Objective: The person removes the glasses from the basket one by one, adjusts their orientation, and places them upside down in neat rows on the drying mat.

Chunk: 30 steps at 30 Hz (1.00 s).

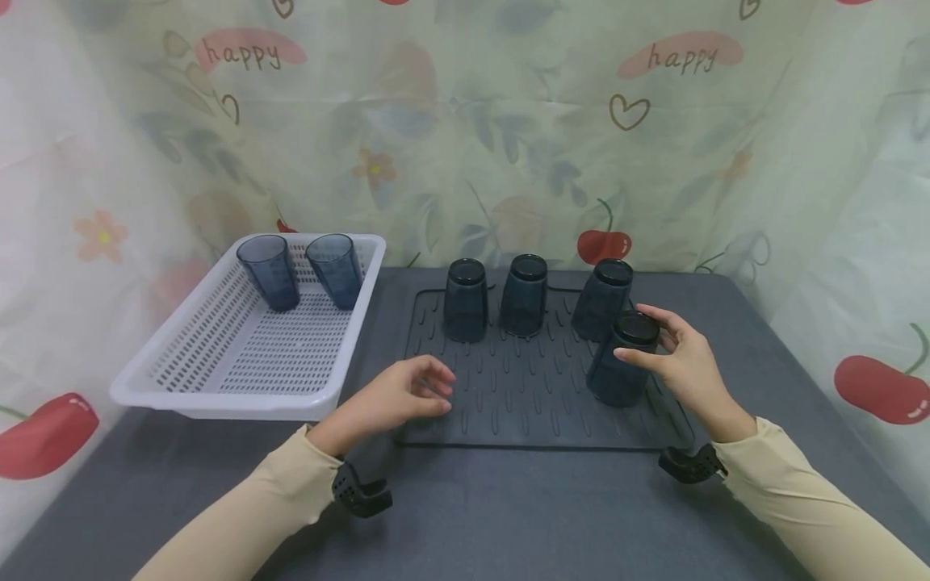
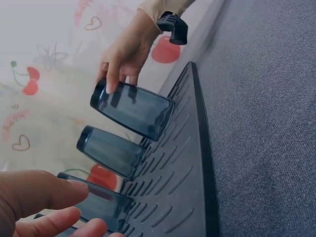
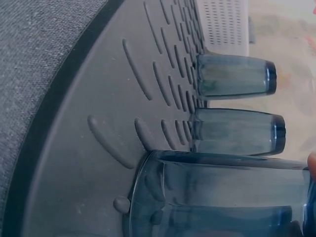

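My right hand grips a blue-tinted glass near its base, thumb on one side and fingers on the other. This glass stands mouth down, its rim at the right part of the dark ribbed drying mat. Behind it are three more upside-down glasses: one at the right, one in the middle and one at the left. Above the mat's left edge, my left hand holds nothing, its fingers loosely bent. The left wrist view shows the gripped glass from the side.
A white perforated basket stands left of the mat, with two blue glasses leaning inside, one at left and one at right. A grey cloth covers the table. Patterned curtains hang behind and at both sides.
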Motion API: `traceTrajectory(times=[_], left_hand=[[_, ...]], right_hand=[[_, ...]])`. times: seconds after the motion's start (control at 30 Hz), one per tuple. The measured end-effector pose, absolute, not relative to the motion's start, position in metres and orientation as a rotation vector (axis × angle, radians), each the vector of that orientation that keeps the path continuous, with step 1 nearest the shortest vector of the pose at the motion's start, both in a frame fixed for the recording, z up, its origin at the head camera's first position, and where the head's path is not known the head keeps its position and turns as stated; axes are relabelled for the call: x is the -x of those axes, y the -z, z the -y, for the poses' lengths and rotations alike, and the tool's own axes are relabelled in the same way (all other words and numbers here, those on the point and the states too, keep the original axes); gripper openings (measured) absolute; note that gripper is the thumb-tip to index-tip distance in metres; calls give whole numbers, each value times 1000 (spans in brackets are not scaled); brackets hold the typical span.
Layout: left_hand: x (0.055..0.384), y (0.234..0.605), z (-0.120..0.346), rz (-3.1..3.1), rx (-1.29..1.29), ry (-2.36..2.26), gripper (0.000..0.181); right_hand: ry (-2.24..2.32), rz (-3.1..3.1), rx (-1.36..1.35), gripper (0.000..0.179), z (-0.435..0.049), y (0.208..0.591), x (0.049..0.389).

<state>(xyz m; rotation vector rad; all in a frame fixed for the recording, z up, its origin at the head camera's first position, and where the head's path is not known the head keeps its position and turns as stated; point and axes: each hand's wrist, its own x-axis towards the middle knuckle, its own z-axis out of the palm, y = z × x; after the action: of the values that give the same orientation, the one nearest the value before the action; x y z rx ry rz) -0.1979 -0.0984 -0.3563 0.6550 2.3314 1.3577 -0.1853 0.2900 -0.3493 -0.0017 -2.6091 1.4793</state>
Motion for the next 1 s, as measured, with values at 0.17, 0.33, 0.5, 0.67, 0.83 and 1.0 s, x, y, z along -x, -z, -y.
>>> traceTrajectory(times=[0.17,0.33,0.5,0.67,0.83,1.0], left_hand=[[198,356,98,-2338,-648,-1358,38],[198,355,96,-2340,-639,-1352,38],[198,355,95,-2341,-640,-1351,37],[197,355,95,-2346,-641,-1355,37],[197,354,96,-2346,-646,-1357,35],[195,346,97,-2333,-646,-1371,34]], right_hand=[[-1453,2636,-25,84,-288,350,187],[-1432,2655,-22,86,-287,349,186],[-1413,2661,-21,87,-290,349,185],[-1385,2672,-17,89,-292,351,185],[-1377,2668,-33,88,-293,353,186],[-1379,2654,-47,88,-293,354,184]])
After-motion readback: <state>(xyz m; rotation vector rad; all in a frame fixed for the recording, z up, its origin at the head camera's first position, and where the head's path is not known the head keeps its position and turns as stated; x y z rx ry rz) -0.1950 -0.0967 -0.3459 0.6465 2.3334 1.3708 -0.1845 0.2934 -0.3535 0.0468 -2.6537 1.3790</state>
